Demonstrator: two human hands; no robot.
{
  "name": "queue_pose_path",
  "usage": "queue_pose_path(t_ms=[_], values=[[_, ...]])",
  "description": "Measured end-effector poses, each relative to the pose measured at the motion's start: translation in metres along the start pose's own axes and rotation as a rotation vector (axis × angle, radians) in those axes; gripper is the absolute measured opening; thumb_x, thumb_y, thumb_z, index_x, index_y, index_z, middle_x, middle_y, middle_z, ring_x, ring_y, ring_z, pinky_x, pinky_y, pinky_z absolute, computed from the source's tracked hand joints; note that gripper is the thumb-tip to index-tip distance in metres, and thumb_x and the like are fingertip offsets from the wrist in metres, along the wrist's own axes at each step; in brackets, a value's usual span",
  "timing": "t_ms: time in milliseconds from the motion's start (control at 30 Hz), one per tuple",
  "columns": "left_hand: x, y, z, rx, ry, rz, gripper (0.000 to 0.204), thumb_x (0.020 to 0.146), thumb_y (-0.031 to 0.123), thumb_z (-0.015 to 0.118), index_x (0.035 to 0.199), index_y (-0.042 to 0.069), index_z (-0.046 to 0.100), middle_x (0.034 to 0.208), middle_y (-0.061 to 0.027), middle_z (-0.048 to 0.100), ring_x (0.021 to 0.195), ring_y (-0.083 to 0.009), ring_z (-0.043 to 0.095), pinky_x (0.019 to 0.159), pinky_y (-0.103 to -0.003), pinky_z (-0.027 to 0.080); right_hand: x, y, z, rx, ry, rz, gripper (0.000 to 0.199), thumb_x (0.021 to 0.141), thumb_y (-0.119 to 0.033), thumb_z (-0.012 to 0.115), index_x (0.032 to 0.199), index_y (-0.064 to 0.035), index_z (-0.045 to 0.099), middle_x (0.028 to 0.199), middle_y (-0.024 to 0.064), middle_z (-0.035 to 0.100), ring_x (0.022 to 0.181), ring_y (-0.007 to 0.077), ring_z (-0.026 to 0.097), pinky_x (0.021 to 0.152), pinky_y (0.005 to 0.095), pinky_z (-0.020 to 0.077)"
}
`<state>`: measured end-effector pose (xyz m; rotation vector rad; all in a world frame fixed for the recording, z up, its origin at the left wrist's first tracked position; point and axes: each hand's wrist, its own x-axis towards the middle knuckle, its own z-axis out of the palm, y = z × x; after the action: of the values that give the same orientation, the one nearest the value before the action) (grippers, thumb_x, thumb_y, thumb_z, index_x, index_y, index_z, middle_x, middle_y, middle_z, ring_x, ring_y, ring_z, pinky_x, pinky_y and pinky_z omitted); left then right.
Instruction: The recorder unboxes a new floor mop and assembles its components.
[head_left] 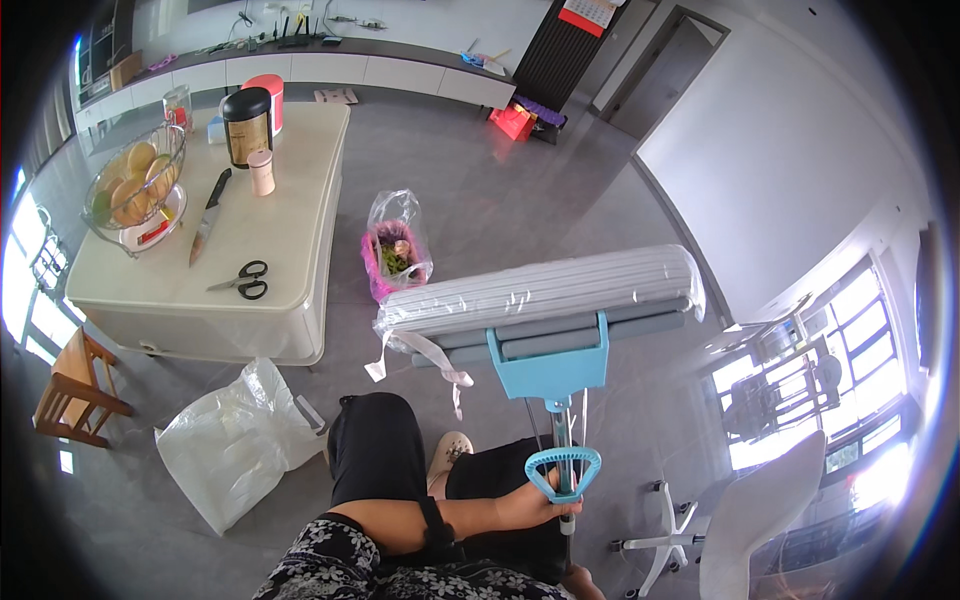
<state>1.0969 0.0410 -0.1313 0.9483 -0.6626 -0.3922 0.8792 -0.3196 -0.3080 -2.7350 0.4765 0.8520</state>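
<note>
Floral sleeve [330, 548] foremost, the left forearm [395, 525] angled rightward, left hand [528, 506] gripping a blue mop [550, 375] by its pole [563, 430]; the mop head [545, 285] extended beyond both hands. Whether the right hand [582, 583] gripped was unclear.

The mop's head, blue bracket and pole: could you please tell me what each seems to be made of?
Mop head: possibly sponge, pale and ribbed, under what looks like clear, glinting plastic film. Blue bracket: likely moulded plastic, smooth and evenly coloured. Pole: apparently polished metal, judging by its bright streaks.
</note>
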Motion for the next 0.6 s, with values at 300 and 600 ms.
queue_pose_path(t_ms=[300, 600], values=[[0.018, 0.029, -0.035, 0.149, 0.385, -0.083, 0.016, 0.082, 0.006, 0.061, 0.091, 0.000, 0.049, 0.083, -0.0088, 0.061, 0.081, -0.0168, 0.061, 0.071, -0.028, 0.049, -0.059, -0.071, -0.043, 0.068, 0.784, 0.021, 0.015, 0.070, -0.014, 0.057, 0.075, -0.0029, 0.048, 0.072, 0.0170, 0.048, 0.068, 0.0397, 0.047, 0.061, 0.0484, 0.0378], [0.035, 0.059, -0.096, -0.110, 0.455, -0.382, 0.015, 0.083, 0.015, 0.060, 0.086, 0.001, 0.055, 0.081, -0.0106, 0.060, 0.079, -0.0244, 0.062, 0.071, -0.035, 0.051, -0.092, -0.129, -0.098, 0.487, -0.102, -0.118, 0.028, 0.070, -0.019, 0.068, 0.059, 0.0031, 0.055, 0.048, 0.0053, 0.051, 0.047, 0.0147, 0.051, 0.045, 0.0332, 0.0389]])
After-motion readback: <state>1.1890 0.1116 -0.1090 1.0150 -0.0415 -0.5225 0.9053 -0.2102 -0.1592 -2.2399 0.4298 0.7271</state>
